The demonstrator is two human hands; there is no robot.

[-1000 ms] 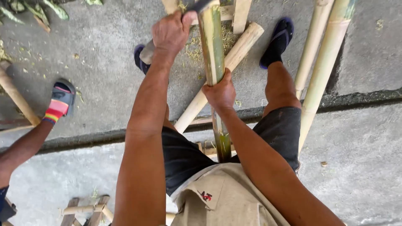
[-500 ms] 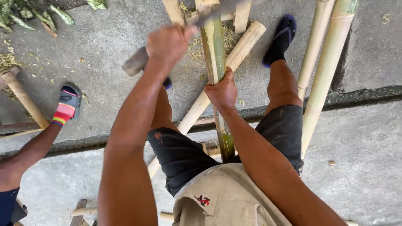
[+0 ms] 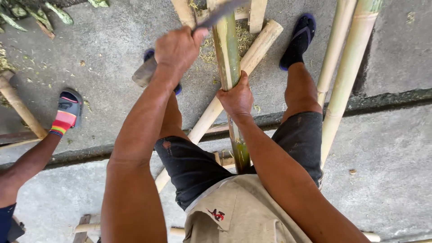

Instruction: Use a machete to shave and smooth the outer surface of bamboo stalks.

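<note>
My right hand (image 3: 236, 96) is closed around a green bamboo pole (image 3: 227, 49) that stands between my knees and runs up out of the top of the view. My left hand (image 3: 177, 47) grips a large knife (image 3: 145, 73) by its pale wooden handle. Its dark blade (image 3: 220, 11) lies across the pole's top, above my right hand. Bamboo shavings (image 3: 207, 51) lie on the concrete under the blade. I wear dark shorts and blue sandals (image 3: 299, 38).
Several pale bamboo poles lie and lean around me: one (image 3: 252, 54) crosses diagonally under my legs, two (image 3: 346, 67) stand at the right. Another person's leg and striped sandal (image 3: 67, 112) are at the left. Green leaves (image 3: 54, 11) lie at the top left.
My left hand has dropped slightly with the knife, so the handle's butt now shows below my fist. My right hand keeps its grip on the pole.
</note>
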